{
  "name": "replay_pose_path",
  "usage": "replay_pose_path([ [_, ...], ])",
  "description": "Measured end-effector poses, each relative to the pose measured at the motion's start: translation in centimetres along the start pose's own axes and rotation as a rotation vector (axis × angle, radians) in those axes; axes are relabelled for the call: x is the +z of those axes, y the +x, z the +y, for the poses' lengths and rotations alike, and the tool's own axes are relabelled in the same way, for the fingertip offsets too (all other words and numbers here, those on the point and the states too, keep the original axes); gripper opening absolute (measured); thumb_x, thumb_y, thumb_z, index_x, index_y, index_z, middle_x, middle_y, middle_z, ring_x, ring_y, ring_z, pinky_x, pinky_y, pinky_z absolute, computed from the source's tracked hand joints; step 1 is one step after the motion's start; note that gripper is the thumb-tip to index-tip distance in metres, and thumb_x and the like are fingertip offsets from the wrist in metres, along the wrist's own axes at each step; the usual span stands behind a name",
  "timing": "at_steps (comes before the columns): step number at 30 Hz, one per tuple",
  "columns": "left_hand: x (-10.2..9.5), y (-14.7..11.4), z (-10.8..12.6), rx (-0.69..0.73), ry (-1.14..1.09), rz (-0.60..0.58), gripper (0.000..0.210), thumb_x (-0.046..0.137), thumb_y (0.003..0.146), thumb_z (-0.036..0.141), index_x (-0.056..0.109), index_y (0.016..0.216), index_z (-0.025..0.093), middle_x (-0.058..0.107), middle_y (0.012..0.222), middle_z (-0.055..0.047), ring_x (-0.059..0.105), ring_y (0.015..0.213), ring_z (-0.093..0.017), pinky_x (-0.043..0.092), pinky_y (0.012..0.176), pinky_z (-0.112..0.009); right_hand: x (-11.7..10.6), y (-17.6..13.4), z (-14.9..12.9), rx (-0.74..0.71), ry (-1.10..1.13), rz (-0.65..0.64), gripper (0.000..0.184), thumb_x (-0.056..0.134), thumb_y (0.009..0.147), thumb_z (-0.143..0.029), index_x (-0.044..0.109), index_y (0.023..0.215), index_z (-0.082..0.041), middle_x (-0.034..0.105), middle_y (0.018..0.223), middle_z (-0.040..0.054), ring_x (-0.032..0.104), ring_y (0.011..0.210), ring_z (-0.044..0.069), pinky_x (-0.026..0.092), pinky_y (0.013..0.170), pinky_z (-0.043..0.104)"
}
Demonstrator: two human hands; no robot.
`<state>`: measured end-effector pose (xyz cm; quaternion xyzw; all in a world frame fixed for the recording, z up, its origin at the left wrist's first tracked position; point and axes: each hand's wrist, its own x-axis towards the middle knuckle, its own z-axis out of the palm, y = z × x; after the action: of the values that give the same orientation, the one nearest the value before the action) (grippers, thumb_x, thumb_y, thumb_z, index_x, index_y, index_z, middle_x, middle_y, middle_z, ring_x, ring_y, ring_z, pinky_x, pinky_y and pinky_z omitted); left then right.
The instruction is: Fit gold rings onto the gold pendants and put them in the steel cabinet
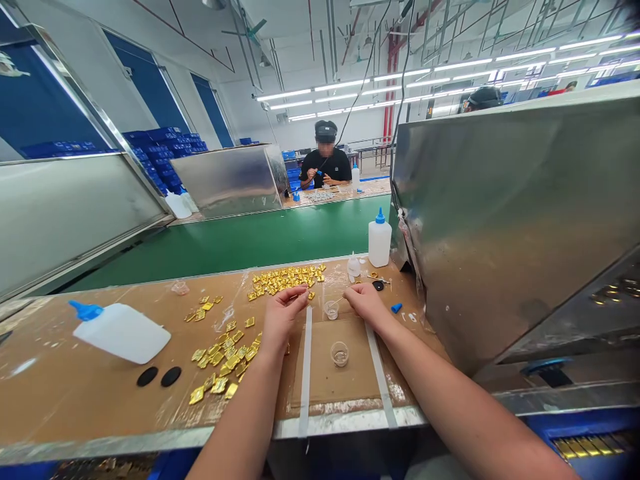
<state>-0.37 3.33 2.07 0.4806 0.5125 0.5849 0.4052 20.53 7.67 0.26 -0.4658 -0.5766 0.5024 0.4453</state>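
My right hand (369, 305) pinches a thin pale stick (339, 300), its tip over a small clear cup (331, 311). My left hand (285, 313) is closed in a pinch just left of that cup; what its fingertips hold, if anything, is too small to make out. Beyond the left hand lies a spread of small gold-coloured metal pieces (285, 279). A looser heap of similar gold pieces (225, 357) is left of my left forearm, which hides part of it. Between my forearms, a second clear cup (339, 355) stands on a cardboard sheet (325, 390) edged with white tape.
A white bottle with blue cap (121, 332) lies on the left, near two black discs (159, 377). Another bottle (379, 241) stands at the back right by a small dropper bottle (354, 267). A metal panel (500, 220) bounds the right. Across the green belt (280, 233) sits a person (326, 163).
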Motion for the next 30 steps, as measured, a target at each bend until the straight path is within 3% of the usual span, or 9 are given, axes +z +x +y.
replay_pose_path([
  [7,0.4,-0.9,-0.7,0.099,0.04,-0.077,0.038,0.084,0.074,0.036,0.071,0.105,0.017,0.075,0.118,-0.012,0.071,0.111,-0.027,0.055,0.103,-0.043,0.3,-0.5,-1.3,0.02,0.182,0.036,0.033,0.055,0.064,-0.037,0.028,0.049,-0.025,0.025,0.045,-0.0083,0.018,0.043,0.006,0.016,0.042,0.023],
  [15,0.8,-1.4,-1.1,0.184,0.149,-0.157,0.035,0.077,0.084,0.034,0.072,0.116,0.021,0.072,0.129,-0.01,0.069,0.116,-0.025,0.052,0.107,-0.041,0.3,-1.2,-1.8,-0.043,0.265,0.071,0.034,0.056,0.064,-0.033,0.029,0.048,-0.024,0.026,0.044,-0.0083,0.02,0.043,0.006,0.015,0.043,0.023],
  [21,1.2,-2.2,-0.1,0.192,0.275,-0.206,0.036,0.077,0.085,0.035,0.069,0.119,0.025,0.075,0.119,-0.006,0.07,0.092,-0.019,0.057,0.085,-0.033,0.4,-1.3,-1.7,-0.073,0.228,0.069,0.033,0.056,0.067,-0.034,0.032,0.047,-0.024,0.027,0.043,-0.008,0.021,0.043,0.006,0.016,0.043,0.024],
  [25,1.4,-2.5,0.1,0.242,0.382,-0.208,0.041,0.079,0.084,0.034,0.064,0.122,0.029,0.077,0.114,-0.001,0.059,0.067,-0.013,0.052,0.072,-0.028,0.6,-1.7,-1.9,-0.098,0.149,0.055,0.032,0.056,0.068,-0.034,0.036,0.046,-0.023,0.032,0.043,-0.0068,0.024,0.044,0.007,0.018,0.045,0.024],
  [30,1.6,-2.5,-0.2,0.256,0.427,-0.215,0.046,0.082,0.081,0.036,0.062,0.123,0.03,0.078,0.11,0.0,0.053,0.06,-0.011,0.048,0.066,-0.027,0.7,-2.1,-2.3,-0.138,0.041,0.054,0.032,0.056,0.068,-0.033,0.036,0.046,-0.022,0.031,0.045,-0.0064,0.027,0.048,0.008,0.018,0.049,0.025],
])
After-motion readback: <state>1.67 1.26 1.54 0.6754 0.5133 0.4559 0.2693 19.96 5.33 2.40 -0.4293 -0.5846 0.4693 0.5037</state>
